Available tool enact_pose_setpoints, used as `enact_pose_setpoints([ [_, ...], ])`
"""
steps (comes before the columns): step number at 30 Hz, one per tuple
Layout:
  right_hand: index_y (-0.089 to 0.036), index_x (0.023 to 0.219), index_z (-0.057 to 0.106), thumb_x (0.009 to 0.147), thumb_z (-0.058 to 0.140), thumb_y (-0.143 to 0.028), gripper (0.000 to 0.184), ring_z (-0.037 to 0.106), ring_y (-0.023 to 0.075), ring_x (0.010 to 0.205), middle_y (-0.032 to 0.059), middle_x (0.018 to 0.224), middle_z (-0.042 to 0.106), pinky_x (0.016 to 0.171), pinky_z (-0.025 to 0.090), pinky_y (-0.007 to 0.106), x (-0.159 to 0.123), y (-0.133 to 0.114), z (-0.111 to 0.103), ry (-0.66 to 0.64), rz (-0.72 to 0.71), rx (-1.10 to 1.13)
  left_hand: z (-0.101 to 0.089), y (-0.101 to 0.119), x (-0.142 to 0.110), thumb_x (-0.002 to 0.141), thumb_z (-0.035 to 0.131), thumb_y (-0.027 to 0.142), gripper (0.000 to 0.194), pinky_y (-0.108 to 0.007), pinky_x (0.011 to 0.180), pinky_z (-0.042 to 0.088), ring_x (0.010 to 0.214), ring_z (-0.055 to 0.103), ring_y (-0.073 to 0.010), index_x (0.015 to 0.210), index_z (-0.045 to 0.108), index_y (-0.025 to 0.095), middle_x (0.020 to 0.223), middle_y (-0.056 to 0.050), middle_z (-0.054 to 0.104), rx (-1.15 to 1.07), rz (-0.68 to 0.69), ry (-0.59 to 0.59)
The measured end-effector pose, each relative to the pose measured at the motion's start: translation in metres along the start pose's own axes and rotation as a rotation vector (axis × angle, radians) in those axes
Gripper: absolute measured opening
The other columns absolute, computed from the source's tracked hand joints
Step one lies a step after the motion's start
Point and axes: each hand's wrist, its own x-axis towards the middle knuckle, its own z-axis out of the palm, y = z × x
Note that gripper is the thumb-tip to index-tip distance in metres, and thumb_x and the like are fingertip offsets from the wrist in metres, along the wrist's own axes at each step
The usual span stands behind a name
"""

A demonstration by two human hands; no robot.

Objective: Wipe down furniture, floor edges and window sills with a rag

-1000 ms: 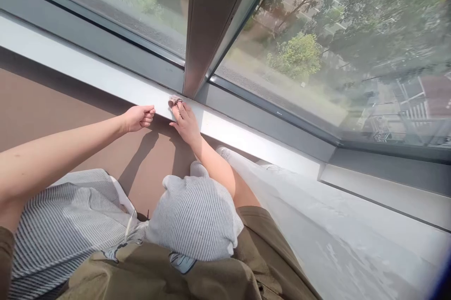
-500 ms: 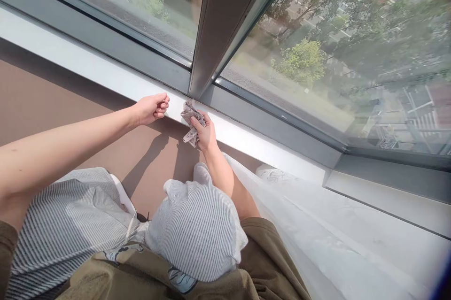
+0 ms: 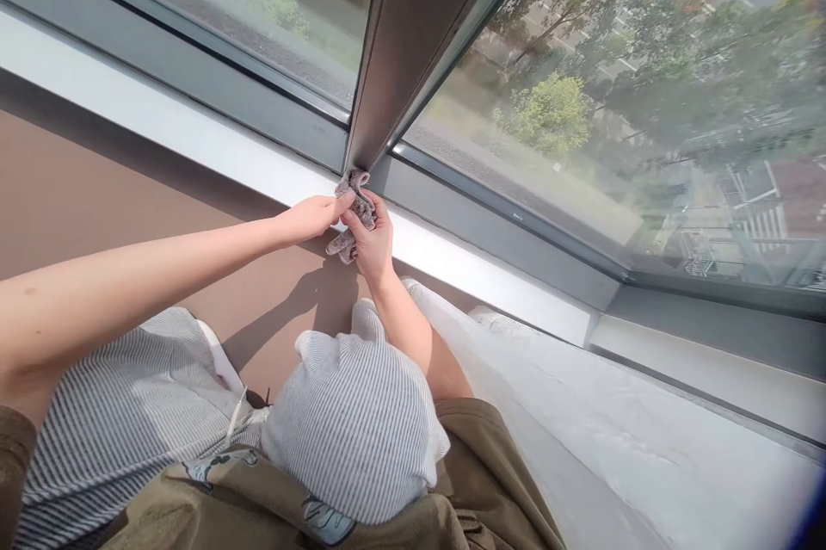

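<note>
2 hands on 1 cloth (image 3: 362, 210): L hand (image 3: 317, 216) pinches its upper edge, R hand (image 3: 374, 242) grips its middle. Cloth's btwn both hands, over 1 white sill (image 3: 452, 252); 2 window panes beyond hands.

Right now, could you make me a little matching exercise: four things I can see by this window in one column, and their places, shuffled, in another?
Things
1. crumpled grey-brown cloth
2. brown upright window post
3. grey-and-white striped trousers
4. thin whitish see-through sheet

Places
A. on the person's legs
B. between two glass panes
C. in the fingers of the left hand and right hand
D. beyond the right arm

Pairs: 1-C, 2-B, 3-A, 4-D
</note>
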Motion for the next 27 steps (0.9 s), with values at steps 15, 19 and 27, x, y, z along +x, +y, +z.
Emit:
enact_pose_setpoints([
  [15, -0.024, 0.129, 0.047, 0.081, 0.059, -0.069, 0.067, 0.062, 0.023, 0.121, 0.0088, 0.129, 0.064, 0.107, 0.049, 0.049, 0.005, -0.003, -0.022, -0.109, 0.039, 0.141, -0.031, 0.032, 0.001, 0.087, 0.068, 0.023, 0.041, -0.019, 0.043, 0.023, 0.046, 0.028, -0.0052, 0.055, 0.044, 0.014, 0.056, 0.002, 0.03, -0.077, 0.05, -0.211],
  [19, -0.024, 0.128, 0.049, 0.082, 0.059, -0.067, 0.064, 0.06, 0.0231, 0.124, 0.0087, 0.127, 0.065, 0.107, 0.05, 0.049, 0.007, -0.005, -0.03, -0.112, 0.06, 0.153, -0.034, 0.041, -0.002, 0.087, 0.067, 0.021, 0.037, -0.019, 0.043, 0.022, 0.046, 0.029, -0.0055, 0.056, 0.047, 0.013, 0.055, 0.002, 0.029, -0.047, 0.032, -0.209],
  [27, -0.027, 0.115, 0.058, 0.082, 0.068, -0.052, 0.042, 0.063, 0.0202, 0.119, 0.0027, 0.119, 0.069, 0.107, 0.052, 0.046, 0.004, -0.014, -0.059, 0.015, 0.141, 0.284, -0.031, 0.051, -0.008, 0.095, 0.055, 0.018, 0.045, -0.018, 0.044, 0.02, 0.045, 0.025, -0.0041, 0.053, 0.041, 0.014, 0.055, 0.003, 0.024, -0.054, 0.066, -0.139],
])
